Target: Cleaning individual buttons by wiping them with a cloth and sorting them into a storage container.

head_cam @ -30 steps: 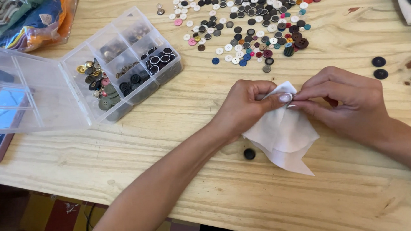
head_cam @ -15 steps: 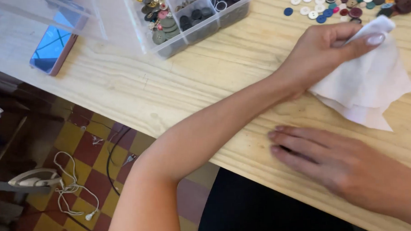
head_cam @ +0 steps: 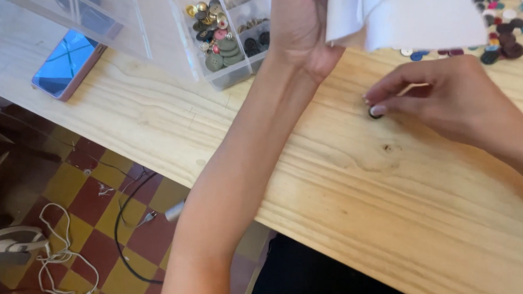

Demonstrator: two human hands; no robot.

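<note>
My left hand [head_cam: 299, 25] is raised near the top edge and grips a piece of white cloth [head_cam: 419, 17], lifted off the wooden table [head_cam: 355, 178]. Lower and to the right, my right hand [head_cam: 445, 97] pinches a small black button [head_cam: 375, 113] against the table with thumb and forefinger. A spread of loose coloured buttons [head_cam: 501, 37] lies beyond the cloth at the top right.
A clear plastic compartment box [head_cam: 223, 38] holding sorted buttons sits at the top centre with its lid open to the left. A phone [head_cam: 67, 64] lies near the table's left edge. Below the edge is a checkered floor with cables [head_cam: 119, 227].
My left hand has lifted the white cloth off the table. My right hand let go of the cloth, swept across the table and now pinches the black button that lay under it.
</note>
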